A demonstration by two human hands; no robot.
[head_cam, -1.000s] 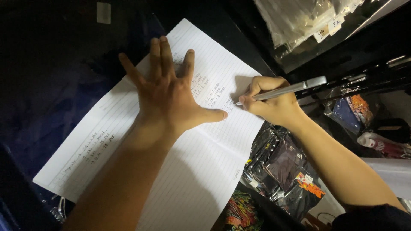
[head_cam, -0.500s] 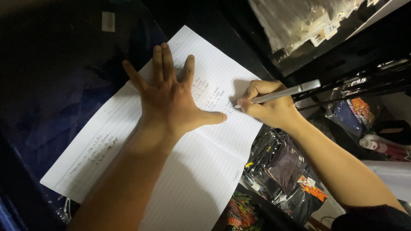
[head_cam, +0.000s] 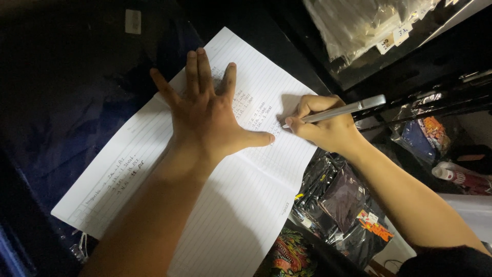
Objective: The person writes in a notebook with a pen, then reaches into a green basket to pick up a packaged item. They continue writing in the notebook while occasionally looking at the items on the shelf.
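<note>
A white lined sheet of paper [head_cam: 246, 205] lies slanted on a dark blue surface [head_cam: 77, 102], with short handwritten lines near its middle and its lower left corner. My left hand [head_cam: 205, 118] presses flat on the sheet, fingers spread, thumb pointing right. My right hand [head_cam: 323, 125] grips a silver pen [head_cam: 341, 110], whose tip touches the paper just right of my left thumb, beside the handwritten lines.
Plastic-wrapped dark packets [head_cam: 343, 205] with colourful prints lie below the paper's right edge. More clear bags with small tags [head_cam: 359, 25] fill a shelf at the top right. Other wrapped items [head_cam: 425, 133] sit at the far right. A small pale label [head_cam: 132, 21] is at the top left.
My left hand and the sheet have stayed in place. My right hand with the pen has shifted slightly left along the written lines.
</note>
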